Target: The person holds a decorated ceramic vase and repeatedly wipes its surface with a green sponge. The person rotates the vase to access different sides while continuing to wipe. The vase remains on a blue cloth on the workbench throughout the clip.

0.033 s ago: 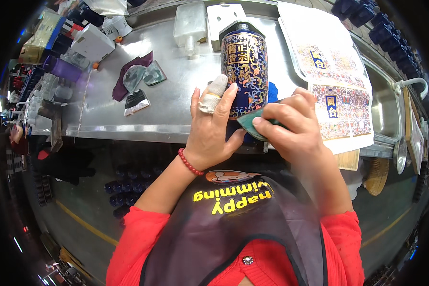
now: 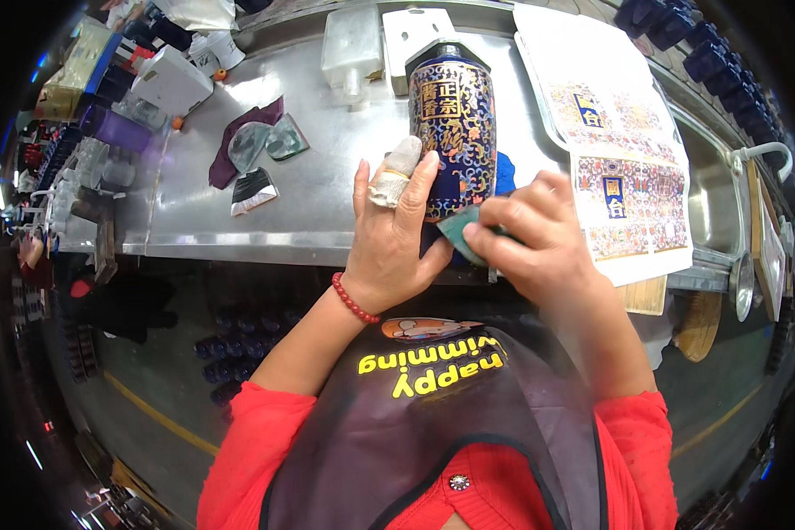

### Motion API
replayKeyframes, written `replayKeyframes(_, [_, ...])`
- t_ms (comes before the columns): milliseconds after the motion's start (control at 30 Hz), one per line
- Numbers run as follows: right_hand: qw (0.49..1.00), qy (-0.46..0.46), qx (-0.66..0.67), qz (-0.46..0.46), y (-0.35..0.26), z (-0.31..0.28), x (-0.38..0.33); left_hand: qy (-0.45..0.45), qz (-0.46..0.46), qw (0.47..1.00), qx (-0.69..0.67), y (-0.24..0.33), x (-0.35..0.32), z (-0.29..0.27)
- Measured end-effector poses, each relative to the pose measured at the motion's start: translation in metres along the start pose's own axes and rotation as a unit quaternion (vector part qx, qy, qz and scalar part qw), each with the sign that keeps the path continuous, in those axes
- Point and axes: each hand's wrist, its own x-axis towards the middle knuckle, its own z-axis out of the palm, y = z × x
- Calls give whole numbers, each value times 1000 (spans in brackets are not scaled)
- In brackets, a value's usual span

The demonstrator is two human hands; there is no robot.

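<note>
A dark blue bottle (image 2: 464, 97) with a colourful floral pattern and gold lettering lies along the metal table, its base toward me. My left hand (image 2: 389, 221) steadies it from the left, index finger on its side and thumb near the base; one finger is wrapped in whitish cloth. Pinched in my right hand (image 2: 534, 225) is a flat green scraper (image 2: 462, 237), its edge at the patterned side's lower end. Under the bottle, a bit of blue material (image 2: 505, 174) shows at the right. The bottle's underside is hidden.
Patterned decal sheets (image 2: 632, 208) lie at the right, beside a sink (image 2: 705, 177). A purple cloth with green pieces (image 2: 249, 141) rests on the table's left. A clear bottle (image 2: 352, 49) and a white block (image 2: 415, 22) stand behind. Left: boxes, a purple container (image 2: 119, 128).
My right hand and the green scraper have shifted slightly, and the scraper is turned a little more steeply. My left hand and the bottle stay nearly in place.
</note>
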Motion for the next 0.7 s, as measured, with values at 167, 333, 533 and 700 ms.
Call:
replayKeyframes(167, [995,76,43,-37,8,6,-1,31,4,999,22,-4,8,1])
replayKeyframes(333, [997,62,-21,-49,11,10,-4,15,13,1000,15,-6,9,0])
replayKeyframes(533, [998,51,-9,-30,8,8,-12,38,40,998,16,-10,9,3])
replayKeyframes(700, [996,86,13,-17,13,7,-10,32,34,999,-6,-12,6,7])
